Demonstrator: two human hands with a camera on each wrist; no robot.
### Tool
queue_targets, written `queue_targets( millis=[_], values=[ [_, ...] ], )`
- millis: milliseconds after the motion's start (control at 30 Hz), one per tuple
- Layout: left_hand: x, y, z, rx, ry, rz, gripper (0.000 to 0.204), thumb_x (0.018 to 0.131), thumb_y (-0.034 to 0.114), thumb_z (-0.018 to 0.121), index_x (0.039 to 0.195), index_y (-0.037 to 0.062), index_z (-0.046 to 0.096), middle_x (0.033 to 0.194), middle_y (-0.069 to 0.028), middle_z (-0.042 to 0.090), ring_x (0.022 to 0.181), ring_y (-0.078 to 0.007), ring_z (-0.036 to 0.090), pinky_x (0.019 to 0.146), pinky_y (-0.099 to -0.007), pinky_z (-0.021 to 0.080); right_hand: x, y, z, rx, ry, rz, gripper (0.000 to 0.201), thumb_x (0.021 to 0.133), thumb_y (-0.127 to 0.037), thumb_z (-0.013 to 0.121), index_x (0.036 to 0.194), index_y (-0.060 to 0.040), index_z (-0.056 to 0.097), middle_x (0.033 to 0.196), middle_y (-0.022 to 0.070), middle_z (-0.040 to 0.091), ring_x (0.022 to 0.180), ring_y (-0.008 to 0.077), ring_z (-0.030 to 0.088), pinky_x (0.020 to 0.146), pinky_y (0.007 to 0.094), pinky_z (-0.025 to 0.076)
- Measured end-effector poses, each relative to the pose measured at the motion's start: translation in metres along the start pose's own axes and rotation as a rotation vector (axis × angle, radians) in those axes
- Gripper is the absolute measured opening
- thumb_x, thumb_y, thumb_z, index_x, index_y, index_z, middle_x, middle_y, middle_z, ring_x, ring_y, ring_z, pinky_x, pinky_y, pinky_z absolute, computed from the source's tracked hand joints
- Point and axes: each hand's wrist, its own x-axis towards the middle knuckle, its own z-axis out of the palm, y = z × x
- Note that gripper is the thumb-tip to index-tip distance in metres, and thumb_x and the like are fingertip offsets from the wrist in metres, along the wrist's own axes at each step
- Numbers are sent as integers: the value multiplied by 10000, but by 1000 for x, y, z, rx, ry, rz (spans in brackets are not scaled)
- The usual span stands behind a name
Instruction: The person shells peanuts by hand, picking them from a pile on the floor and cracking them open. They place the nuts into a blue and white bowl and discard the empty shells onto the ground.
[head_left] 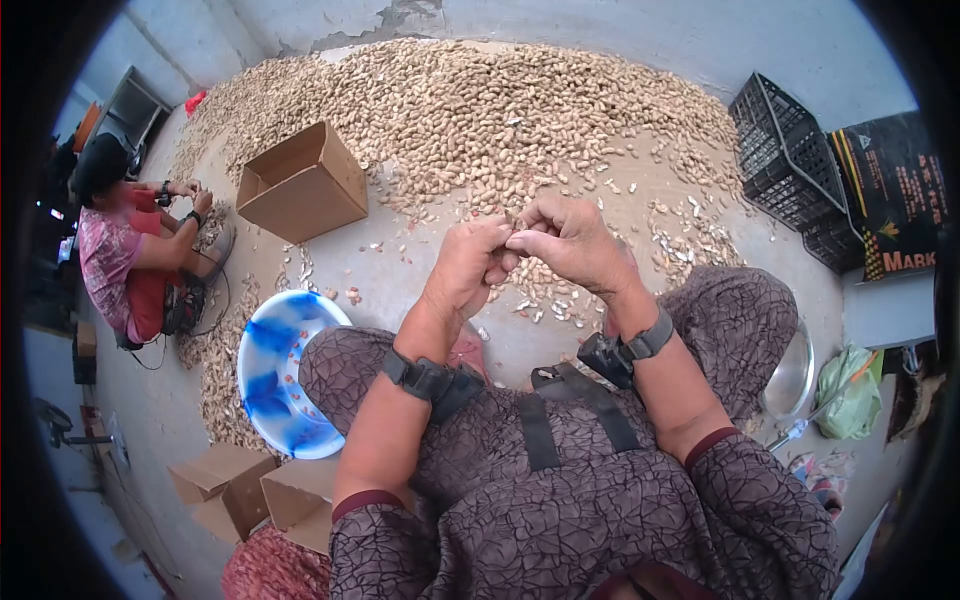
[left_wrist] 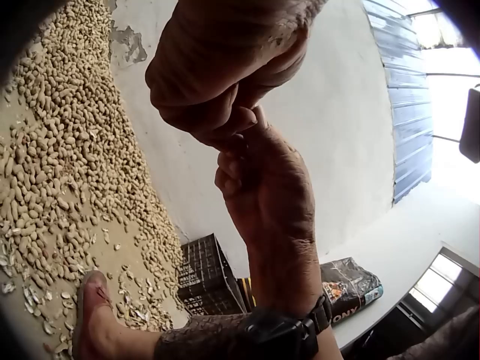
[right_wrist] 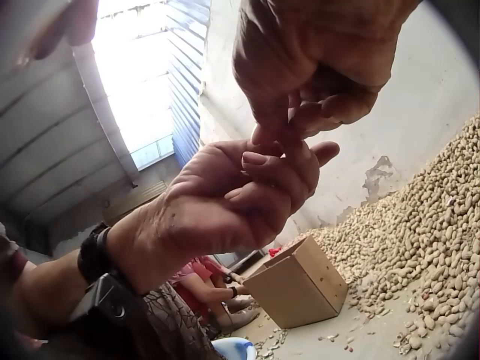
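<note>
In the head view my left hand (head_left: 468, 262) and right hand (head_left: 572, 245) meet above the floor in front of my crossed legs. Their thumbs and fingertips pinch a small peanut (head_left: 511, 222) between them, mostly hidden by the fingers. Both wrist views show the fingertips pressed close together, with the left hand (left_wrist: 225, 75) and the right hand (right_wrist: 322, 60) near their own cameras. Beyond the hands spreads a large heap of unshelled peanuts (head_left: 500, 110). Broken shells (head_left: 690, 240) and loose peanuts lie nearer my feet.
A blue-and-white basin (head_left: 265, 375) with some reddish kernels stands by my left knee. An open cardboard box (head_left: 335, 195) sits at the heap's edge. Black crates (head_left: 790, 150) stand at right, near a green bag (head_left: 848, 390). Another person (head_left: 130, 240) squats at far left.
</note>
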Motion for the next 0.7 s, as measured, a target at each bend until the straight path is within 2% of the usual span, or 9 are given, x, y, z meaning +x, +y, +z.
queue_targets(
  millis=[67,167,233,267,333,433,567,633,700],
  values=[
    [0,1,-1,16,-12,-13,128,828,113,489,771,15,549,677,-21,523,509,-36,445,367,-141,263,1,4,-2,30,-10,5,135,696,-107,664,729,-3,585,616,27,575,580,70,541,506,224,435],
    [-3,6,6,64,-1,-28,123,834,123,520,811,9,560,657,-18,537,480,-14,426,362,-129,257,1,1,-3,124,-14,58,143,695,-104,663,723,3,573,615,36,571,580,78,544,510,222,439],
    [-3,6,2,6,-76,-43,128,836,131,523,831,8,555,678,-19,537,514,-13,449,369,-127,270,-1,-3,-5,127,-29,70,152,695,-102,662,718,9,560,620,45,570,581,83,547,508,222,440],
    [-3,5,2,-6,-73,-50,128,836,131,523,831,8,555,678,-19,537,514,-13,449,369,-127,270,0,-1,-6,117,-37,36,150,695,-100,662,715,8,559,618,44,569,581,82,549,507,222,441],
    [-2,6,1,-7,-175,-59,128,837,131,522,845,6,550,702,-18,535,547,-17,463,379,-129,281,0,-3,-9,68,-64,-9,150,689,-84,667,711,1,546,618,37,568,580,76,551,498,219,440],
    [-6,12,3,-42,-253,-97,128,839,132,518,831,6,542,720,-19,530,563,-22,458,387,-132,287,-2,-11,-15,175,-141,62,164,679,-71,676,724,-4,532,619,32,565,578,69,546,495,215,436],
    [-11,18,7,19,-254,-100,91,802,91,503,775,9,533,672,-22,524,520,-24,448,379,-132,284,-3,-7,-13,161,-155,25,196,668,-67,684,772,-7,529,615,22,555,567,60,533,488,207,423],
    [-9,16,5,36,-221,-120,94,783,75,484,782,2,543,653,-27,528,500,-25,446,371,-129,278,-4,-10,-12,129,-160,23,208,671,-65,675,816,3,541,607,16,547,543,51,508,472,206,403],
    [-9,16,7,168,-208,-133,123,782,73,468,815,-7,556,673,-38,551,495,-23,446,362,-127,274,-5,-15,-13,67,-177,80,202,686,-75,652,841,10,553,592,11,537,521,45,482,461,210,385]
  ],
)
